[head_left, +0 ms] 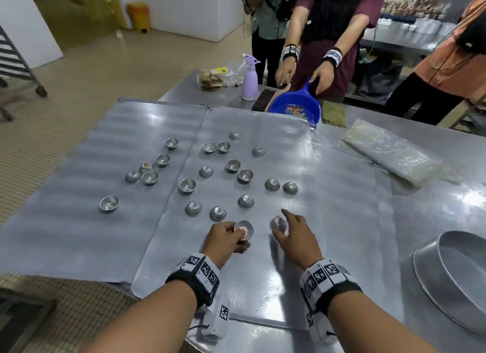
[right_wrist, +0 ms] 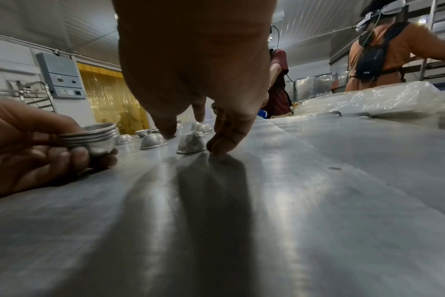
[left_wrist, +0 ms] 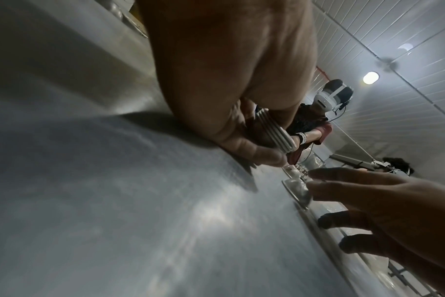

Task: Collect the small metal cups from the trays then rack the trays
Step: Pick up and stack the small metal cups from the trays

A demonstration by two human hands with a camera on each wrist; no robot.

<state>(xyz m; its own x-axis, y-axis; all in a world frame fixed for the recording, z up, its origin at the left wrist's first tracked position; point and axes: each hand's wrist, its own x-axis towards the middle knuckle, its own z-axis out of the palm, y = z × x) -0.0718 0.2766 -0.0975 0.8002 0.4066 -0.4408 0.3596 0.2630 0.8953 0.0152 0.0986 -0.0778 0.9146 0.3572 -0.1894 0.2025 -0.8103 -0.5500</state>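
Two flat metal trays lie side by side, the left tray (head_left: 79, 234) and the right tray (head_left: 289, 273). Several small metal cups (head_left: 246, 201) are scattered over both, some upright and some upturned. My left hand (head_left: 238, 234) grips a nested stack of cups (head_left: 244, 229), also seen as the stack (right_wrist: 94, 138) and as the stack (left_wrist: 275, 130), low over the right tray's near part. My right hand (head_left: 282, 226) straddles one upturned cup (head_left: 277, 222) that sits on the tray. Its fingers (right_wrist: 224, 140) touch the right side of this cup (right_wrist: 191, 143), and the thumb (right_wrist: 166, 128) stands just to its left.
A large round metal pan (head_left: 460, 273) sits at the table's right edge. A plastic-wrapped bundle (head_left: 389, 152) lies at back right. At the far side a person's hands hold a blue dustpan (head_left: 294, 105), beside a purple spray bottle (head_left: 249, 81). A wheeled rack (head_left: 15, 58) stands far left.
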